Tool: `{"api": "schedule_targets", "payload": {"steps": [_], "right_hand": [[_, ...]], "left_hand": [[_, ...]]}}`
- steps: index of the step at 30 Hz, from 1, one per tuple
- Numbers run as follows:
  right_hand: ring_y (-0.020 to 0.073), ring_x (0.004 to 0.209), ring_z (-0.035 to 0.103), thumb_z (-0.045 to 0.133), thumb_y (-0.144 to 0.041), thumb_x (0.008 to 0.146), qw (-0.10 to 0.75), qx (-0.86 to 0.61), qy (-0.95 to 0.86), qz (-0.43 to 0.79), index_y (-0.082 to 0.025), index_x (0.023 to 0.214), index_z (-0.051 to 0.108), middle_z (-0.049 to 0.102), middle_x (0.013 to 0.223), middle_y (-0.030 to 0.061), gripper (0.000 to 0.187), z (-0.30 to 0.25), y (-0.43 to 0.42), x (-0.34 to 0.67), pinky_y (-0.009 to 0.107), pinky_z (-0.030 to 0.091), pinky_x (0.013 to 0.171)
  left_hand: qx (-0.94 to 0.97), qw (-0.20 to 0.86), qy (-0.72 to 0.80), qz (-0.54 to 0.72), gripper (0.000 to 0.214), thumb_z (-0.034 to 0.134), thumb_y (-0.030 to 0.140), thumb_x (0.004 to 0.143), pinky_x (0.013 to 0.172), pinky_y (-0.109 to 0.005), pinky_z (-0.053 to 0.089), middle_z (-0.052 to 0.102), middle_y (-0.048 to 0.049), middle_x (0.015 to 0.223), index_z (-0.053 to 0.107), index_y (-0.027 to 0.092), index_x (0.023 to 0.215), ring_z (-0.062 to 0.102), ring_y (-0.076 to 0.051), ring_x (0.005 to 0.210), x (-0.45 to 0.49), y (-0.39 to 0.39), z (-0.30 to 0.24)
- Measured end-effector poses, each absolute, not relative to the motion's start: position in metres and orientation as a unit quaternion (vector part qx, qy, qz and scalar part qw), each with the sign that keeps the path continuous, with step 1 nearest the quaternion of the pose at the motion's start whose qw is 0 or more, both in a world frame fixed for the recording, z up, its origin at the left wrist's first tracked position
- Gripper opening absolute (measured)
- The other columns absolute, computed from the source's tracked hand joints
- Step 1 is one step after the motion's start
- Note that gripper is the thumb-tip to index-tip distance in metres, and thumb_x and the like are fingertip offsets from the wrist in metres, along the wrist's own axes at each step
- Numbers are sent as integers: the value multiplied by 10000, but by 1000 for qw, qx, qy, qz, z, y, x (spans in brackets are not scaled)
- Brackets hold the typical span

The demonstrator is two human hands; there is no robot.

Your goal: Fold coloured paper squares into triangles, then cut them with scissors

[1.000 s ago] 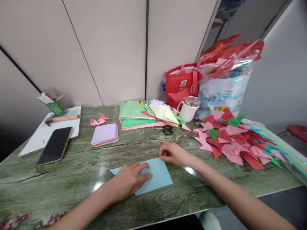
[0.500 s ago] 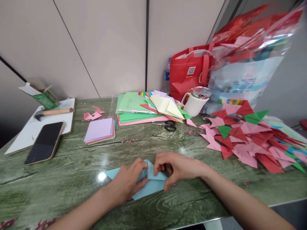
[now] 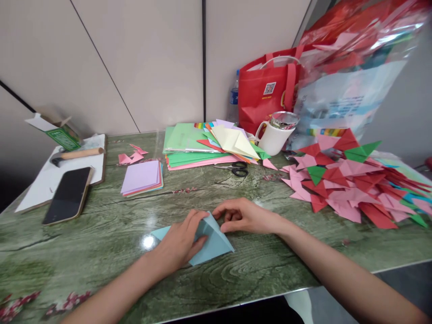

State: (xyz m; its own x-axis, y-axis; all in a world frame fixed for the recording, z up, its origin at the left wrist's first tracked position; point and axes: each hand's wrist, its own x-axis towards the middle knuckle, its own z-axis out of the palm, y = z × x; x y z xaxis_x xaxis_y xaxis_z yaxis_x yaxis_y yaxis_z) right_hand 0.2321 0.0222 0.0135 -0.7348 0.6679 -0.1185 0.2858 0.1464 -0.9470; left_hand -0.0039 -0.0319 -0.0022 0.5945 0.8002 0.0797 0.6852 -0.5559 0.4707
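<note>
A folded sheet of light blue origami paper (image 3: pixel 212 243) lies on the table near its front edge, with a slanting crease on its right part. My left hand (image 3: pixel 182 238) rests over its left half, fingers together and thumb apart, holding it down. Behind its fingers the middle of the sheet is hidden. At the paper's upper right edge, my right hand (image 3: pixel 243 217) has its fingers curled and its thumb close to the index finger, pinching the edge near the top corner.
Beyond my hands lie black scissors (image 3: pixel 239 168), a stack of small coloured squares (image 3: pixel 141 176) and piled coloured sheets (image 3: pixel 189 146). A white mug (image 3: pixel 272 139) stands by a red bag (image 3: pixel 259 99). Folded paper pieces (image 3: pixel 351 180) heap at right; a phone (image 3: pixel 69 194) and hammer (image 3: pixel 79 154) are left.
The raised flap on the blue paper now lies flatter, with more of the lower right surface showing. My right hand has drawn up to the top edge; my left hand stays on the sheet.
</note>
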Motion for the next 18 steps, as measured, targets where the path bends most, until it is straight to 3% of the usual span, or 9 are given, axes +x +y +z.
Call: {"api": "schedule_targets", "payload": {"steps": [6, 9, 13, 18], "right_hand": [[140, 801, 604, 620, -347, 851, 195, -310, -734, 572, -216, 1177, 622, 670, 973, 35, 351, 13, 20, 229, 248, 480, 683], [143, 785, 596, 631, -381, 840, 202, -320, -710, 594, -227, 1244, 584, 675, 964, 27, 435, 10, 19, 229, 262, 483, 691], [111, 674, 539, 732, -372, 749, 179, -318, -718, 592, -261, 1306, 534, 653, 875, -6, 602, 10, 20, 230, 218, 447, 594], [117, 736, 532, 781, -365, 693, 166, -280, -783, 529, -272, 1277, 561, 636, 1039, 29, 631, 14, 18, 229, 226, 454, 641]], "left_hand": [[862, 229, 417, 175, 681, 525, 208, 898, 862, -383, 496, 469, -126, 1333, 104, 264, 1431, 562, -248, 1093, -9, -30, -5], [859, 239, 421, 169, 793, 563, 287, 893, 882, -407, 485, 471, -132, 1345, 2, 268, 1454, 549, -263, 1120, -9, -29, -6], [862, 248, 407, 173, 703, 600, 285, 878, 897, -403, 476, 460, -99, 1326, 154, 303, 1421, 521, -255, 1141, -10, -26, -6], [841, 269, 412, 226, 403, 442, 185, 941, 824, -334, 490, 477, -79, 1231, 336, 269, 1321, 548, -202, 1020, -11, -22, -8]]}}
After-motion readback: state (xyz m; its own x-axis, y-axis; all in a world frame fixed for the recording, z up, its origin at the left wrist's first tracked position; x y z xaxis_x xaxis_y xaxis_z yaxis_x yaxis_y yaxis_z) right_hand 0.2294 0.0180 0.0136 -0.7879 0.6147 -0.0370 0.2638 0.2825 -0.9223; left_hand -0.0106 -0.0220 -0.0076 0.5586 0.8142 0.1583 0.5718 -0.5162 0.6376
